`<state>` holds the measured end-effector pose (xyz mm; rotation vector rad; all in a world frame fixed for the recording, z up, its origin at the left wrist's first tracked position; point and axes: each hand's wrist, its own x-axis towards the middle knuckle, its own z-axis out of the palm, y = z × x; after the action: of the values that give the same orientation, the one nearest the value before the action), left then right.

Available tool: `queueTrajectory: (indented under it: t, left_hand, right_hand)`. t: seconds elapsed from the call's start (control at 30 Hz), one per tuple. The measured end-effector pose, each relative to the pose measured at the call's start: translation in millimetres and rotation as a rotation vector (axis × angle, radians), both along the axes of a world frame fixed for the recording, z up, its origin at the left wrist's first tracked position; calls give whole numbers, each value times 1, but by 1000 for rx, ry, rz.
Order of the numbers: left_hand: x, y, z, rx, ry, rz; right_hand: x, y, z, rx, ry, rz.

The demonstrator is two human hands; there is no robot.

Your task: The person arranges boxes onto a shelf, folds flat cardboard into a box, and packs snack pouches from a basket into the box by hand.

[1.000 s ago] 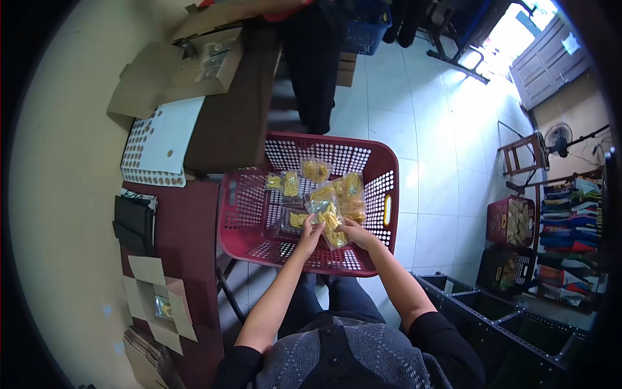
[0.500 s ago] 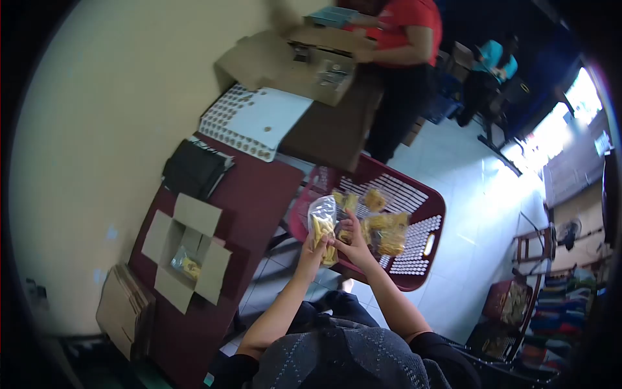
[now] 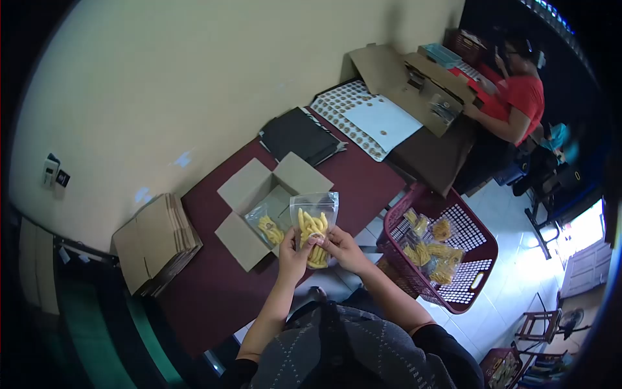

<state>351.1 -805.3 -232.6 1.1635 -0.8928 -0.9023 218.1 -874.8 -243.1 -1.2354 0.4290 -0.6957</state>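
Both my hands grip a clear zip bag of yellow stick-shaped snacks [image 3: 313,219], held upright over the table's edge. My left hand [image 3: 295,258] closes on its lower left side, and my right hand [image 3: 345,251] pinches the right side. Both thumbs meet near a round sticker [image 3: 316,238] on the bag's front. Just left of my hands, an open cardboard box [image 3: 243,184] stands on the table with a similar snack bag [image 3: 269,228] inside. To the right is a maroon plastic basket [image 3: 478,228] holding several more snack bags [image 3: 446,264].
Folded cardboard [image 3: 152,243] leans at the left of the maroon table [image 3: 194,318]. Behind the box lie a black folder [image 3: 301,136] and a sheet of round stickers [image 3: 382,120]. A person in red [image 3: 521,107] stands beside another carton [image 3: 414,91] at the far right.
My view and body have turned left, from facing the basket to facing the table and box. The snack bag has come along in my hands, and my right hand has closed on its side.
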Motion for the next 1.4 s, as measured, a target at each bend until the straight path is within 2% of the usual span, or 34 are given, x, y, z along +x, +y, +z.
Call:
queueTrajectory:
  t: [0.03, 0.23, 0.3, 0.37, 0.43, 0.5, 0.57, 0.6, 0.7, 0.83, 0.9, 0.97, 1.03, 1.1, 1.17, 1.2, 1.3, 1.33, 1.4]
  left_hand:
    - [7, 7, -3, -4, -3, 17]
    - [37, 34, -7, -52, 115, 116]
    - [46, 39, -11, -40, 100, 158]
    - [54, 41, -8, 6, 228, 165]
    - [56, 38, -1, -54, 253, 182]
    - [50, 32, 6, -91, 12, 335]
    - [53, 29, 9, -102, -16, 358]
    - [56, 28, 18, -108, 6, 352]
    - [68, 21, 22, -111, -16, 385]
    - [84, 13, 17, -79, 11, 452]
    - [82, 7, 16, -52, -165, 615]
    - [85, 1, 9, -78, -146, 628]
    - [90, -5, 11, -172, -140, 613]
    - [92, -6, 18, -132, -63, 605]
    - [97, -4, 22, -47, -144, 561]
    - [97, -6, 20, -73, -70, 583]
    - [102, -2, 13, -59, -89, 559]
    - [100, -2, 19, -90, 61, 524]
    - [104, -1, 10, -91, 32, 490]
  right_hand:
    - [7, 1, 0, 44, 67, 83]
    - [45, 10, 10, 27, 44, 244]
    - [52, 7, 13, 64, 121, 318]
    - [62, 3, 4, 28, 195, 352]
    - [72, 2, 15, -146, 176, 226]
    - [82, 10, 26, -167, 183, 222]
    - [94, 11, 30, -182, 179, 157]
    - [99, 6, 34, -91, 100, 188]
    - [115, -10, 30, -26, 115, 288]
    - [129, -26, 39, -130, 164, 359]
    - [137, -31, 37, -193, 155, 361]
    - [143, -38, 48, -78, 253, 421]
    - [151, -40, 45, -118, 200, 390]
    - [157, -43, 45, -150, 157, 364]
    - [161, -44, 46, -160, 307, 376]
    - [164, -43, 39, -100, 239, 347]
    - [163, -42, 31, 29, 164, 390]
    - [161, -47, 28, 42, 325, 403]
    - [157, -58, 39, -40, 337, 405]
